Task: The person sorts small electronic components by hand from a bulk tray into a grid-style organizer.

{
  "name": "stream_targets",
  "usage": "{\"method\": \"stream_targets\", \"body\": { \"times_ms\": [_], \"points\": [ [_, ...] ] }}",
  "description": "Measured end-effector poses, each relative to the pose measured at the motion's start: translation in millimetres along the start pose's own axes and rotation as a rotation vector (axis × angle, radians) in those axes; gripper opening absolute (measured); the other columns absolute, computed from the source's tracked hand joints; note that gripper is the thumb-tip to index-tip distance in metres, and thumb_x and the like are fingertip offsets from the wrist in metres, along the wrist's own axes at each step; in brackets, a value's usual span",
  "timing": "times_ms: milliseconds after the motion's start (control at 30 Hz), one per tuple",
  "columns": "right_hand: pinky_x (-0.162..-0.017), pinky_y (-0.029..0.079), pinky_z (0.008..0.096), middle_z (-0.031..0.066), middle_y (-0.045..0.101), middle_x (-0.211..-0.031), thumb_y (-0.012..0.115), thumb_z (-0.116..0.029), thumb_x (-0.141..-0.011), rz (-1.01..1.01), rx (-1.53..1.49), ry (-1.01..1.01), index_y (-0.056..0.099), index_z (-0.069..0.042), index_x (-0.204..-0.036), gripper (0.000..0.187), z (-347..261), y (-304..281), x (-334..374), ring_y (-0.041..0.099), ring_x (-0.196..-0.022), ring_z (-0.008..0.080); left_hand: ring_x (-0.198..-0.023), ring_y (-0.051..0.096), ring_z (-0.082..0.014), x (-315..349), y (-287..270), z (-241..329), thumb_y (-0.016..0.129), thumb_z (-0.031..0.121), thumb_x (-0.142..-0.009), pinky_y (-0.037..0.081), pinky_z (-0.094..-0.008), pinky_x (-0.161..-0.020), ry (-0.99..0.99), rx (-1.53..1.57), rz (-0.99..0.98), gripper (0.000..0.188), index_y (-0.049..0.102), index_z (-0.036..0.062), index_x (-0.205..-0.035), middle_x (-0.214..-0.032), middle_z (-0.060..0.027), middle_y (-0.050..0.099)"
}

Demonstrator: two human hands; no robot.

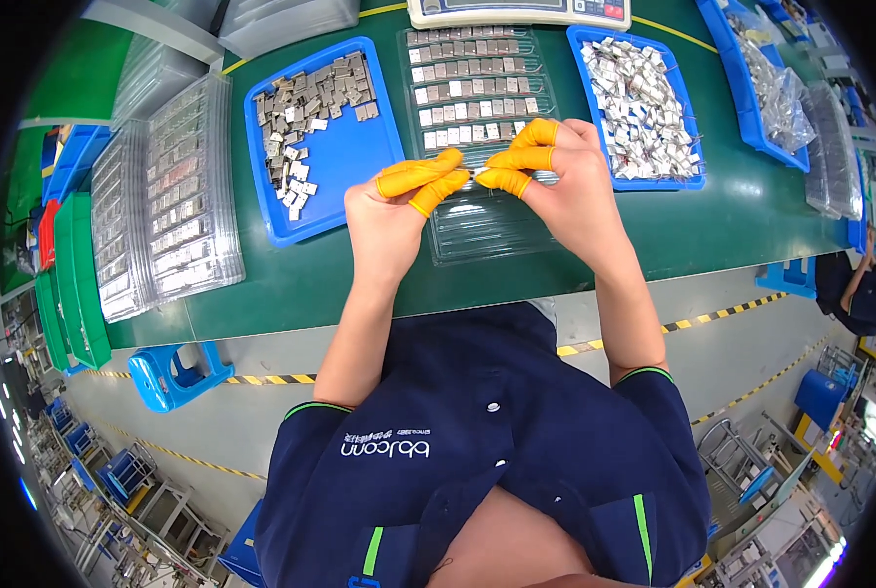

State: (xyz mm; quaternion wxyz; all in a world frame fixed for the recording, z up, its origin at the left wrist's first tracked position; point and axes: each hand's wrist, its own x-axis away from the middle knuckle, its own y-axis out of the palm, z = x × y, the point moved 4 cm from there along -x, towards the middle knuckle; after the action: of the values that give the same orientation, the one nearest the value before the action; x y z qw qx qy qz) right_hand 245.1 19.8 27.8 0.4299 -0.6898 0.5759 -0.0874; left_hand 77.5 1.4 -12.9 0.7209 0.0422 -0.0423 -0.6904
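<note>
Both hands meet above the clear plastic tray [487, 230], with yellow covers on the thumbs and fingertips. My left hand [399, 201] is closed in a pinch at the left end of a small white part [478, 171]. The thumb and forefinger of my right hand [560, 171] pinch the same part from the right. Fingertips hide most of it, so its exact kind does not show. Beyond the hands, the tray carries rows of small white and grey rectangular pieces [472, 86]. The tray's near portion shows bare ribbed plastic.
A blue tray [389, 137] of flat grey metal pieces lies left; another blue tray [654, 183] of white pieces with thin leads lies right. A scale [516, 14] stands at the back. Filled clear trays [178, 196] are stacked far left. The green table's [291, 284] front edge is near my body.
</note>
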Motion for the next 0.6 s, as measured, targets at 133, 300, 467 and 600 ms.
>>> {"method": "stream_targets", "body": {
  "times_ms": [133,300,467,600],
  "points": [
    [-0.068,0.044,0.0292,0.0028,0.062,-0.074,0.077,-0.011,-0.062,-0.041,-0.399,0.199,0.067,-0.004,-0.074,0.017,7.7,-1.0,1.1,0.058,-0.070,0.0156,-0.084,0.063,-0.0187,0.8,3.8,-7.1,0.066,-0.002,-0.075,0.050,-0.0271,-0.078,-0.202,0.238,-0.074,0.021,0.064,-0.0058,-0.096,-0.094,-0.0139,0.064],
    [-0.072,0.048,0.0262,0.0036,0.064,-0.077,0.078,-0.008,-0.063,-0.026,-0.856,0.427,0.068,-0.002,-0.079,0.020,16.0,13.5,17.4,0.059,-0.077,0.0118,-0.080,0.063,-0.0192,6.0,10.4,-17.2,0.067,0.002,-0.076,0.052,-0.0275,-0.074,-0.299,0.434,-0.187,0.025,0.062,-0.0052,-0.100,-0.092,-0.0134,0.064],
    [-0.077,0.047,0.0255,0.0060,0.066,-0.082,0.075,-0.004,-0.065,-0.059,-0.919,0.486,0.069,-0.002,-0.084,0.020,26.1,21.1,28.0,0.060,-0.082,0.0131,-0.081,0.063,-0.0200,13.7,20.4,-26.5,0.066,0.003,-0.077,0.053,-0.0282,-0.074,-0.446,0.657,-0.278,0.028,0.060,-0.0062,-0.103,-0.095,-0.0136,0.063],
    [-0.078,0.047,0.0266,0.0056,0.066,-0.081,0.074,-0.004,-0.067,0.025,-0.809,0.486,0.069,-0.002,-0.084,0.017,24.4,20.3,32.1,0.060,-0.082,0.0133,-0.083,0.063,-0.0198,13.4,25.3,-32.1,0.064,0.003,-0.079,0.053,-0.0283,-0.075,-0.409,0.592,-0.241,0.027,0.059,-0.0056,-0.104,-0.098,-0.0134,0.062]
  ]
}}
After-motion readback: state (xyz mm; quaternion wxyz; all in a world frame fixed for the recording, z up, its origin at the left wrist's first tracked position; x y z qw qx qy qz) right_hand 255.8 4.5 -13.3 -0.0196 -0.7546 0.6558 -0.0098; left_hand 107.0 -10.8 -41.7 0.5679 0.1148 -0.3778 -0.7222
